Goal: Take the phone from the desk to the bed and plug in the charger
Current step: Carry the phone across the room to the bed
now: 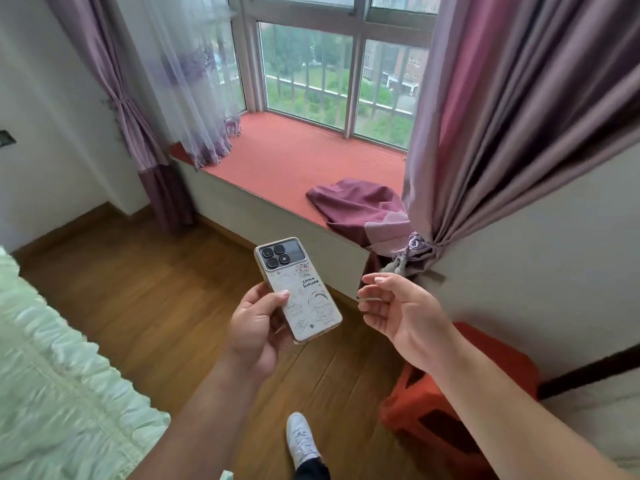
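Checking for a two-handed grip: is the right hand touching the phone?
Apart. The head view shows bare floor between the open right hand and the phone, held by the left hand alone.

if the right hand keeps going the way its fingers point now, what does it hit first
Probably the phone. The open right hand points its fingers left toward the phone's right edge, held in the left hand, with only bare floor showing between them. Depth is unclear, so it might pass just beside it.

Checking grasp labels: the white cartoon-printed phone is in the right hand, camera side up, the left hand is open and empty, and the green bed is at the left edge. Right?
One thing is wrong: the white cartoon-printed phone is in the left hand, not the right. The head view shows the right hand open and empty beside it. The rest stands: camera side up, green bed at the left edge.
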Tool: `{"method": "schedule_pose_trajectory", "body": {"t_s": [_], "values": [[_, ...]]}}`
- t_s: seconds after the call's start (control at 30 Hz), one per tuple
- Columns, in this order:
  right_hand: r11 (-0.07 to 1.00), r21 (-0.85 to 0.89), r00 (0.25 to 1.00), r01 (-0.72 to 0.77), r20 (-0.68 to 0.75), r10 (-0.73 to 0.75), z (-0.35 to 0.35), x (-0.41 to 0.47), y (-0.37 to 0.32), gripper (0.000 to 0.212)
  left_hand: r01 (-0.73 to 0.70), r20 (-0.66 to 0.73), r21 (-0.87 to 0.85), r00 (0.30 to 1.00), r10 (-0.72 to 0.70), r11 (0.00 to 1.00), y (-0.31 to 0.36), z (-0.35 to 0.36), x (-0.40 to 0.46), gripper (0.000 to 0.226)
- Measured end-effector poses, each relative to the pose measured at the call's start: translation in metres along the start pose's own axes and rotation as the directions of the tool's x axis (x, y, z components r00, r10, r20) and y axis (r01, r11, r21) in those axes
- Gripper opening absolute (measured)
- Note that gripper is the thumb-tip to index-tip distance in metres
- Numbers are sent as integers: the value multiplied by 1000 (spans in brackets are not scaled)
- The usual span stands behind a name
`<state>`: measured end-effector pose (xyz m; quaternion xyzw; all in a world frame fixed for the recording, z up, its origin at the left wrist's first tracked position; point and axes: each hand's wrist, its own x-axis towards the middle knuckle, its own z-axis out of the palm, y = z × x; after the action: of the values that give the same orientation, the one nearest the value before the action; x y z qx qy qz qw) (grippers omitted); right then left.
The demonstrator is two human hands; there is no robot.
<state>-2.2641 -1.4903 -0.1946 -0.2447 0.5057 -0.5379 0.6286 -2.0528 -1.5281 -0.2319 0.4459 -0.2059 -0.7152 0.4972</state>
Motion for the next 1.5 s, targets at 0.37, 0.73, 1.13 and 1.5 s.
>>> {"method": "schedule_pose_trajectory", "body": {"t_s": [0.37,0.73,1.13,1.5], "values": [[995,-94,991,22,131,-10,122,173,-58,21,-86,-118,18,989,87,996,120,-9,152,21],[993,-85,947,-83,304,105,223,325,-60,20,-215,-301,-42,934,193,976,206,-77,250,22],[955,-186,815,-230,500,294,380,552,-80,15,-317,-502,58,811,302,947,345,-115,402,20],[908,-349,610,-231,675,415,522,666,-76,24,-442,-654,40,667,358,896,437,-162,464,23]]}}
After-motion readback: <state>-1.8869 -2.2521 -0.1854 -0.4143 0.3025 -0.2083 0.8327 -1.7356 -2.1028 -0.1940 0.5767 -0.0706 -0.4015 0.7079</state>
